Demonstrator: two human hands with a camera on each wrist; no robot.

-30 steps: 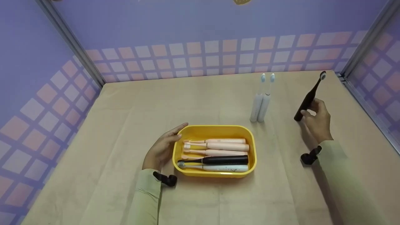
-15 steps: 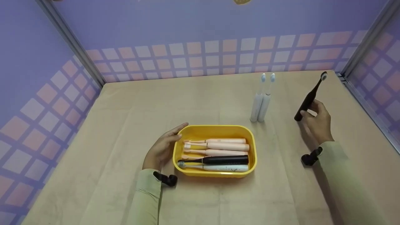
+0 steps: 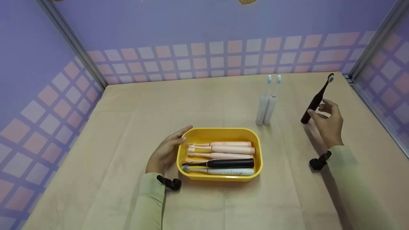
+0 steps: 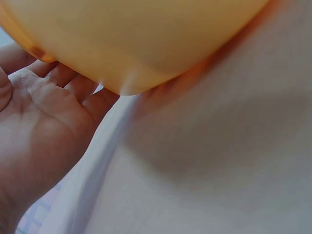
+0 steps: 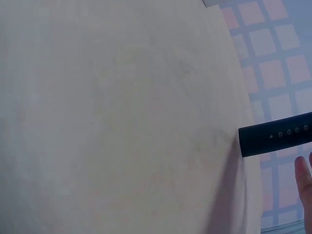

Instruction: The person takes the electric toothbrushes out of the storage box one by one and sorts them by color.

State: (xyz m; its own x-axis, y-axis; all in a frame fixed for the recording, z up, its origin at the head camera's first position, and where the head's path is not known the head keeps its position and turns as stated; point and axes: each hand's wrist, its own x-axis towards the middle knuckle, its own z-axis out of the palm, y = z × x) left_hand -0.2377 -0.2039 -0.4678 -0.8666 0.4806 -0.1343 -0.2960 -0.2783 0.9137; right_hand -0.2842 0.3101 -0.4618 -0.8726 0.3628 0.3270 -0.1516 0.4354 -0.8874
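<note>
A black electric toothbrush (image 3: 314, 104) stands upright on its base at the right. My right hand (image 3: 331, 128) is beside it, thumb and fingers loosely bent and parted around the handle. In the right wrist view a gap shows between the toothbrush handle (image 5: 274, 136) and a fingertip (image 5: 303, 178). My left hand (image 3: 164, 151) holds a yellow tub (image 3: 259, 153) at its left end, thumb at the rim and fingers along the outside wall. Part of those fingers is hidden behind the tub (image 4: 136, 44) in the left wrist view. Several pink toothbrushes (image 3: 233, 149), a black toothbrush (image 3: 230, 163) and a white one (image 3: 231, 172) lie inside.
Two white electric toothbrushes (image 3: 266, 108) stand upright side by side, between the tub and the black toothbrush. Purple walls with pink and white squares (image 3: 207, 54) bound the cloth-covered table (image 3: 143, 105). A metal rail (image 3: 374, 108) runs along the right edge.
My right hand has eased off the black toothbrush and shifted slightly right, fingers spreading apart. The toothbrush stays upright in place. My left hand and the tub have not moved.
</note>
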